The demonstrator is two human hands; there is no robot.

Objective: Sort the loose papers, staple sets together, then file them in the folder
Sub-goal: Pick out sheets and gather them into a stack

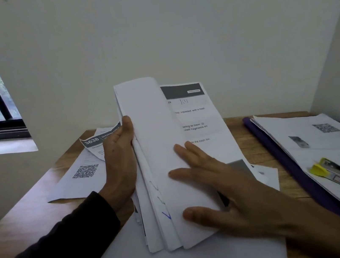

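both hands (120,159) on paper stack (151,145), left grip at its left edge

left hand (120,159): fingers curled (gripping) | right hand (224,184): fingers flat, spread
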